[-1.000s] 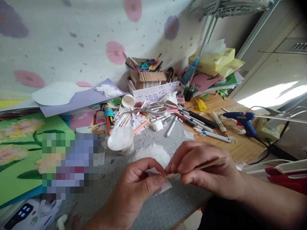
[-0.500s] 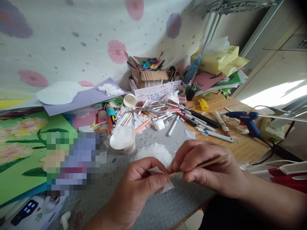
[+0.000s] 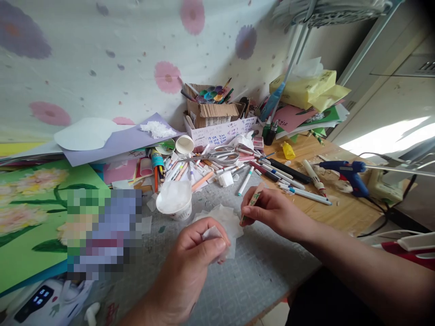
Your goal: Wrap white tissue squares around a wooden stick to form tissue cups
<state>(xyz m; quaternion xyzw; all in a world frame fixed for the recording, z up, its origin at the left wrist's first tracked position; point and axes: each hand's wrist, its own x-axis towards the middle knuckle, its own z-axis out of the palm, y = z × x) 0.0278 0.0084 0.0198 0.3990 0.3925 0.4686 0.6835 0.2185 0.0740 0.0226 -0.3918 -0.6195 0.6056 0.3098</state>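
My left hand [image 3: 197, 253] is closed, pinching a small piece of white tissue paper [image 3: 212, 235] over the grey cutting mat [image 3: 244, 276]. My right hand [image 3: 268, 210] is closed on a thin stick with a green patterned wrap [image 3: 253, 199], its lower tip resting on a pile of white tissue squares [image 3: 226, 215]. A white paper cup covered with tissue [image 3: 173, 199] stands just left of the pile.
Markers, pens and scissors [image 3: 222, 156] litter the desk behind the mat. A blue glue gun [image 3: 346, 172] lies at the right on the wood. A cardboard box of paints [image 3: 210, 106] stands against the wall. Green flower artwork [image 3: 30, 213] lies at the left.
My right hand has moved away from the left hand, forward onto the tissue pile, and the stick now points upright. The left hand keeps the tissue piece.
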